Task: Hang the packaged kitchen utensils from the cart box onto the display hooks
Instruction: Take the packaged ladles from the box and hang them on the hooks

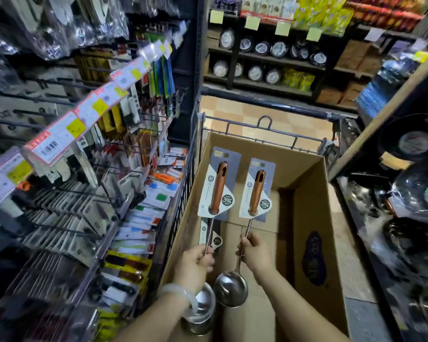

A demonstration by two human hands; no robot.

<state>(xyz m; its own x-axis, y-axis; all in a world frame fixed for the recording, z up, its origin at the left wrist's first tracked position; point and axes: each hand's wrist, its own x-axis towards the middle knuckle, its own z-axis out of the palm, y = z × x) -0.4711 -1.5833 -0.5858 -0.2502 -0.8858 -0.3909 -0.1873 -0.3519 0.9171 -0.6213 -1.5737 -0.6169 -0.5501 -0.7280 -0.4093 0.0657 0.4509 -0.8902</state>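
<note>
Over the open cardboard box (311, 193) in the cart I hold two packaged steel ladles upright, handles up. My left hand (195, 265) grips the metal shaft of the left ladle (218, 191), whose wooden handle is backed by a grey-and-white card. My right hand (253, 250) grips the shaft of the right ladle (256, 193), its bowl (230, 288) hanging below my fist. Another carded utensil (214, 239) lies in the box behind the left ladle. The display hooks (89, 193) with hanging packs fill the left side.
The wire cart rail (265, 130) rises behind the box. Price-tag strips (89, 109) run across the hook rack. A shelf of woks and pans (410, 193) stands close on the right. Shelves with round tins (265, 60) face me across the tiled aisle floor (257, 112).
</note>
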